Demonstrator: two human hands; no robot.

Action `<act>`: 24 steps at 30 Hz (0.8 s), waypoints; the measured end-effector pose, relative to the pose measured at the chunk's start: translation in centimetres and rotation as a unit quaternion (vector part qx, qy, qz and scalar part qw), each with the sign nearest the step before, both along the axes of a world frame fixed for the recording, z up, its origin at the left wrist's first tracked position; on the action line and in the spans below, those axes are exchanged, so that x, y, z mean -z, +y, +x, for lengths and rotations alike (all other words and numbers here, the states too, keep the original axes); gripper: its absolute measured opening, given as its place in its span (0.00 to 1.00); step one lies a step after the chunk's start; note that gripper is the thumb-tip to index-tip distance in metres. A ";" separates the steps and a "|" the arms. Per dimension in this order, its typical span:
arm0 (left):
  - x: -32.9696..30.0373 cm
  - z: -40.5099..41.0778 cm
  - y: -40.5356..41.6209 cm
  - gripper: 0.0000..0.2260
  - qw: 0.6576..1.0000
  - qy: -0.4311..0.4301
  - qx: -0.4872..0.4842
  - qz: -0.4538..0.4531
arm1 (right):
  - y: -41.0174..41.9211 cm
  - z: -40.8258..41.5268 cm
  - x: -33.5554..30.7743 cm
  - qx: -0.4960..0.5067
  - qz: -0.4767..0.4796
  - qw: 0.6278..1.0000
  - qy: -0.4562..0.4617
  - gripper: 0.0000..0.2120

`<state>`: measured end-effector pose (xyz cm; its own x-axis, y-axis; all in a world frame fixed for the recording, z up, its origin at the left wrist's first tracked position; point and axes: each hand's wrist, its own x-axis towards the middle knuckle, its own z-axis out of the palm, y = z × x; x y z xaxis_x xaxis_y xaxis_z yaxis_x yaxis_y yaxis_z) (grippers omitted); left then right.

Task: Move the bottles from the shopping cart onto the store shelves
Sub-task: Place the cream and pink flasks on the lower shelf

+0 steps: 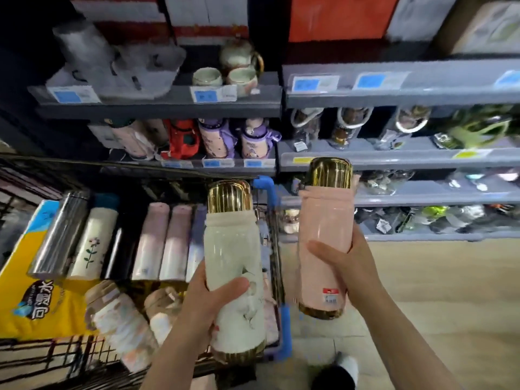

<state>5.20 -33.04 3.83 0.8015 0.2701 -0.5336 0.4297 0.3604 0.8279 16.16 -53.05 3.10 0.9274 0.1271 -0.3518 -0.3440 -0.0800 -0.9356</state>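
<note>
Nearest to me, the left hand [216,299] wraps around the lower body of a white bottle [235,280] with a gold cap, thumb across its front and fingers curled behind, holding it upright over the right edge of the shopping cart [277,266]. Just beside it, the right hand [342,266] grips a pink bottle [325,249] of the same shape around its middle, also upright and clear of the cart, out over the floor [422,291] in front of the shelving. The two bottles are apart, not touching.

Behind the hands, the cart holds more bottles: a row lying side by side, a steel bottle [60,235] and a flowered white bottle [94,243] among them, with wrapped ones heaped nearer, next to a yellow pack [33,291].

Farther off stand the store shelves [394,159], already crowded with clear glass bottles on the right and purple children's flasks [253,139] on the left.

To do this step well, I would judge it best to shelve one bottle at a time, base first and upright, into a gap that is plainly wide enough, keeping the grip low and firm since the sleeves look smooth. The glassware close by could be knocked by a swinging gold cap, so approach slowly.
</note>
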 end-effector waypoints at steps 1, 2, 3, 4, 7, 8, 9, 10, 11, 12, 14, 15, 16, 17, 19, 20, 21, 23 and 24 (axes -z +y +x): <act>-0.2 0.7 -2.3 0.43 1.000 0.000 0.006 0.029 | -2.5 0.2 -0.4 0.007 0.002 1.000 -0.003 0.29; -0.5 1.4 -4.6 0.41 0.998 -0.003 0.013 0.057 | -5.1 0.5 -0.7 0.018 0.002 1.000 -0.008 0.29; -0.7 2.2 -7.1 0.40 0.997 -0.010 0.019 0.077 | -7.8 0.9 -1.2 0.028 0.002 0.999 -0.016 0.30; -0.9 3.1 -9.4 0.38 0.995 -0.017 0.024 0.094 | -10.4 1.2 -1.7 0.043 0.002 0.999 -0.024 0.33; -1.9 6.1 -16.3 0.39 0.990 -0.041 0.046 0.130 | -18.2 2.0 -3.7 0.086 -0.009 0.994 -0.059 0.37; -2.5 7.1 -18.5 0.39 0.988 -0.056 0.052 0.132 | -20.7 2.2 -4.5 0.101 -0.012 0.992 -0.071 0.37; -3.1 8.0 -20.6 0.39 0.987 -0.072 0.056 0.135 | -23.1 2.5 -5.2 0.113 -0.019 0.990 -0.082 0.37; -3.8 8.8 -22.5 0.37 0.984 -0.086 0.063 0.142 | -25.2 2.8 -6.0 0.123 -0.028 0.988 -0.092 0.38; -4.4 9.7 -24.2 0.35 0.982 -0.099 0.067 0.146 | -27.2 3.1 -6.6 0.132 -0.034 0.985 -0.103 0.39; -5.1 10.5 -25.8 0.33 0.981 -0.112 0.069 0.144 | -28.8 3.5 -7.2 0.145 -0.033 0.982 -0.113 0.39; -6.4 12.2 -28.1 0.33 0.977 -0.142 0.072 0.139 | -31.4 4.2 -8.5 0.178 -0.019 0.975 -0.131 0.39; -7.1 13.1 -29.0 0.34 0.975 -0.156 0.072 0.143 | -32.3 4.6 -9.2 0.192 -0.016 0.971 -0.145 0.39; -7.8 14.0 -29.7 0.33 0.971 -0.173 0.071 0.146 | -33.1 5.0 -9.9 0.199 -0.015 0.967 -0.158 0.40; -8.4 14.9 -30.4 0.33 0.967 -0.192 0.070 0.150 | -33.8 5.5 -10.7 0.202 -0.014 0.965 -0.169 0.41; -9.5 16.7 -31.6 0.36 0.959 -0.225 0.065 0.162 | -35.2 6.8 -12.0 0.200 -0.013 0.962 -0.187 0.41; -9.8 17.6 -32.1 0.38 0.955 -0.239 0.062 0.167 | -35.7 7.6 -12.6 0.196 -0.020 0.960 -0.198 0.40; -10.1 18.5 -32.7 0.38 0.952 -0.248 0.059 0.167 | -36.2 8.6 -13.2 0.192 -0.030 0.959 -0.208 0.39; -10.4 20.6 -33.6 0.36 0.950 -0.265 0.050 0.155 | -36.9 10.7 -14.5 0.194 -0.042 0.953 -0.228 0.37; -10.4 21.8 -33.8 0.35 0.949 -0.273 0.048 0.150 | -37.1 12.0 -15.2 0.199 -0.044 0.950 -0.237 0.34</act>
<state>27.02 -66.85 14.22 0.9649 0.2562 0.0580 -0.0740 0.0533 0.9958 28.16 -90.19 18.29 0.9523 -0.2783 0.1250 0.0955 -0.1173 -0.9885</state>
